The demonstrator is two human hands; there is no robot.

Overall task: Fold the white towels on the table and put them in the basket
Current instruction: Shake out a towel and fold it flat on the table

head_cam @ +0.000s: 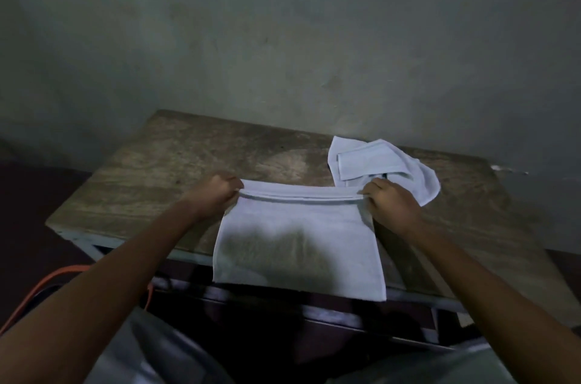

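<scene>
A white towel (298, 245) hangs doubled over the near edge of the wooden table (151, 182), its folded top edge stretched between my hands. My left hand (217, 192) pinches the top left corner. My right hand (390, 201) pinches the top right corner. The lower hem drops below the table's front edge. Behind my right hand a pile of crumpled white towels (383, 163) lies on the table at the back right. No basket is in view.
A grey-green wall (283, 38) stands right behind the table. An orange cord (47, 286) curves past the table's lower left. Dark frame parts sit under the tabletop. The table's left half is bare wood.
</scene>
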